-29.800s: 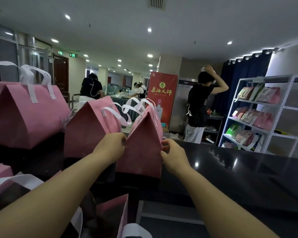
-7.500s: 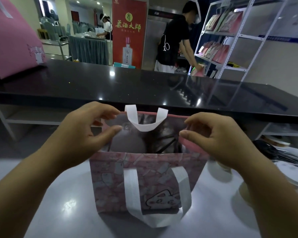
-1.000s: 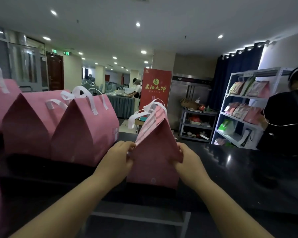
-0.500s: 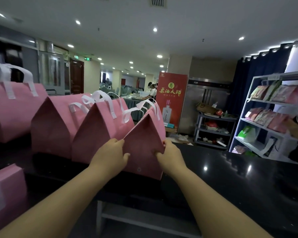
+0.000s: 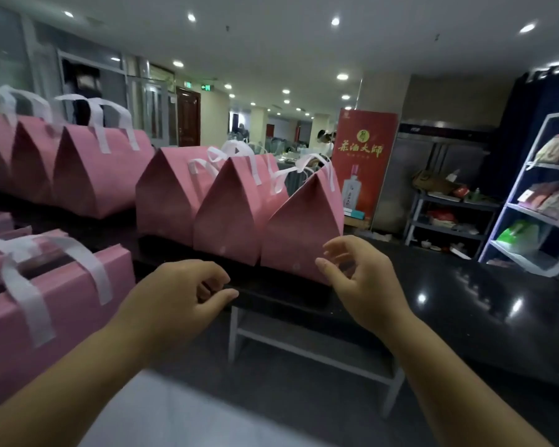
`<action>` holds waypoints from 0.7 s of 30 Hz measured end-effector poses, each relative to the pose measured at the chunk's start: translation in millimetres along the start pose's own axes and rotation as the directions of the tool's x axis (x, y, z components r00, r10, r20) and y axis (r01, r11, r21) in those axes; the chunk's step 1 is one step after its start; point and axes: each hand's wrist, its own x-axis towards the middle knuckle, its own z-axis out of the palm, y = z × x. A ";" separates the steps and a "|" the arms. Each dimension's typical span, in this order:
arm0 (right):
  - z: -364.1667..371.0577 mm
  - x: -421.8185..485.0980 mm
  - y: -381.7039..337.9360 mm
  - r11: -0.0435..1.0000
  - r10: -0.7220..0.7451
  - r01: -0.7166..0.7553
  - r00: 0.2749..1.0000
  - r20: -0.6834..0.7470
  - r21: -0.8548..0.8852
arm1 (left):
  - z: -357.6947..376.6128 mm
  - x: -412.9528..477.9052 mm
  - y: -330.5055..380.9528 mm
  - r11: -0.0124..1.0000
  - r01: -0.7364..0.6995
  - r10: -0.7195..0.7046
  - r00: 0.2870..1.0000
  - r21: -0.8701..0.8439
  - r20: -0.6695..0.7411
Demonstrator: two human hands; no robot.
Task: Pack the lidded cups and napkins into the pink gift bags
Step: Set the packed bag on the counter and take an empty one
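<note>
A closed pink gift bag (image 5: 300, 227) with white handles stands on the black counter (image 5: 465, 304), rightmost in a row of three. My right hand (image 5: 359, 279) hovers just in front of its lower right corner, fingers loosely spread, holding nothing. My left hand (image 5: 181, 291) hangs lower, in front of the counter edge, fingers loosely curled and empty. Two more closed pink bags (image 5: 229, 208) stand to the left of it. No cups or napkins show.
Several other pink bags (image 5: 88, 172) line the counter at the far left, and more pink bags (image 5: 46, 291) stand at the near left. A white shelf rack (image 5: 542, 195) holds packets on the right. A red banner (image 5: 365, 159) stands behind. A pale worktop (image 5: 175, 414) lies below.
Both hands have let go of the rightmost bag and drawn back toward me. The bag now stands against the row. The view has swung left.
</note>
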 end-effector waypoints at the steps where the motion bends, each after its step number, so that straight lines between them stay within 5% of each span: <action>1: 4.5 -5.9 -8.3 1.000 -0.022 0.021 0.999 0.030 0.019 | -6.7 -13.8 -3.6 1.000 0.014 -0.014 1.000 0.007 0.009; 15: 156.1 -39.5 -135.5 0.987 -0.103 0.045 0.916 0.388 0.155 | -107.7 -108.5 -121.9 0.988 0.111 -0.097 0.987 0.107 -0.131; 21: 225.1 -39.6 -199.3 0.990 -0.060 0.005 0.920 0.387 0.142 | -152.5 -102.2 -211.3 0.933 0.234 -0.202 0.969 0.273 -0.139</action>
